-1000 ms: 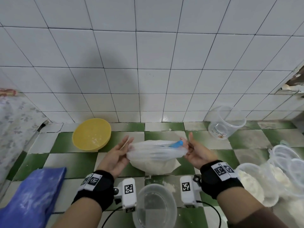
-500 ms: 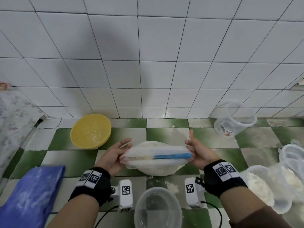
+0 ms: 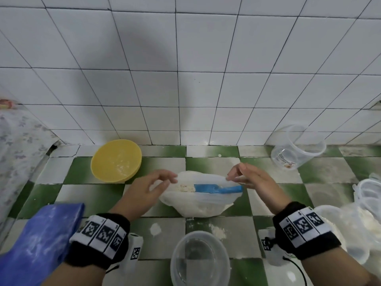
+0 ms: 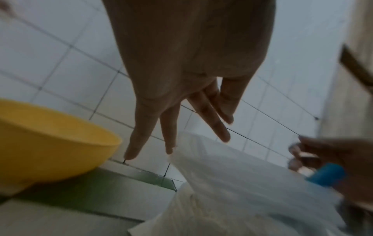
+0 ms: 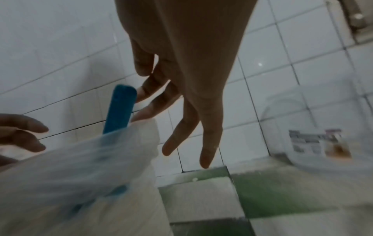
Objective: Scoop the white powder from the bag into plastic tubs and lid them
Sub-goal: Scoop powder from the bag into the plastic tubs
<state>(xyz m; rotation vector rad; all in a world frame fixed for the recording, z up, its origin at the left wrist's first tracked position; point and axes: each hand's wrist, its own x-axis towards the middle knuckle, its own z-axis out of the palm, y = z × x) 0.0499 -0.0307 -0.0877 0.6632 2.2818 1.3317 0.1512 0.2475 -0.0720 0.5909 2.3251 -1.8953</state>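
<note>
A clear plastic bag of white powder lies on the green and white checked counter, with a blue scoop inside it, handle to the right. My left hand hovers at the bag's left rim with straight, spread fingers; one fingertip touches the plastic. My right hand is at the right rim, fingers loosely extended beside the scoop handle. An empty clear tub stands just in front of the bag.
A yellow bowl sits at the back left by the tiled wall. A clear jug leans at the back right. Tubs with powder and stacked lids crowd the right edge. A blue bag lies front left.
Both hands were gripping the bag's two ends and holding it up; now the bag rests lower on the counter and both hands have loosened, fingers spread at its rim.
</note>
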